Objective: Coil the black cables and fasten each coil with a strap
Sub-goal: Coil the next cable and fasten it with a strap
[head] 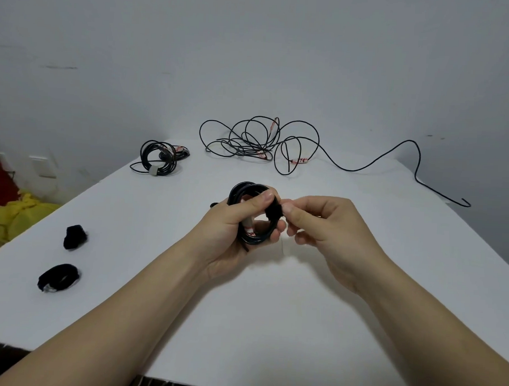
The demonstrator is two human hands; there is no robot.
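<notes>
the left hand point(231, 229) grips the cable coil point(253, 214); the right hand point(324, 225) pinches the black strap point(273, 212) at the coil's 3 o'clock.

We see a matt white table point(271, 310) w/ smooth, semi-glossy black plastic-jacketed cables point(251, 147), same finish on the coil point(247, 239), a fuzzy matt cloth strap point(274, 212) on it, a spare strap point(75, 237) of like fabric, & a matt, scuffed wall point(254, 47).

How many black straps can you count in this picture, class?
3. One strap wraps the coil gripped by the left hand, pinched by the right hand. The farther strap and nearer strap lie loose at the table's left. Others may be hidden.
</notes>
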